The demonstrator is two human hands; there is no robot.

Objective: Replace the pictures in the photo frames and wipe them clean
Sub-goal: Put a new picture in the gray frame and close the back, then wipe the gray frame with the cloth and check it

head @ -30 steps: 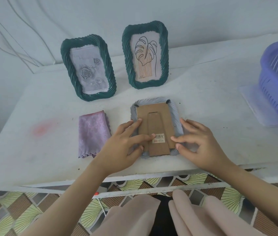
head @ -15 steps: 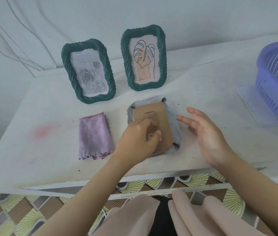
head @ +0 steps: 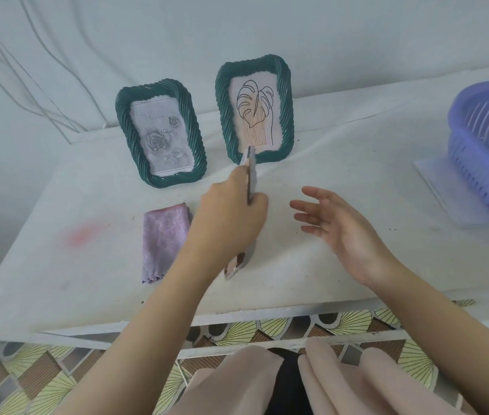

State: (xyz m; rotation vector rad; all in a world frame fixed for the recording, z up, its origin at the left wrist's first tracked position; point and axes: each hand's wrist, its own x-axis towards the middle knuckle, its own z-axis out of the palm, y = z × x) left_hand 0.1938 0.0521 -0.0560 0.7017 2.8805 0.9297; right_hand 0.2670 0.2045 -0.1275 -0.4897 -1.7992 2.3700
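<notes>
My left hand (head: 231, 217) grips a grey photo frame (head: 251, 172) with a brown card back, tilted up on its edge so I see it nearly side-on above the white table (head: 357, 181). My right hand (head: 336, 226) hovers just to its right, fingers spread and holding nothing. Two dark green twisted frames stand at the back: the left green frame (head: 161, 133) shows a grey rose picture, the right green frame (head: 254, 109) shows a line-drawn leaf. A folded purple cloth (head: 162, 241) lies flat left of my left hand.
A purple plastic basket (head: 485, 151) sits on a white sheet at the right edge of the table. A faint red stain (head: 83, 235) marks the table's left part. White cables (head: 28, 70) hang on the wall behind. Patterned floor tiles show below the table's front edge.
The grey frame lay face down under both hands; my left hand has lifted it up onto its edge. My right hand has let go and drawn away to the right.
</notes>
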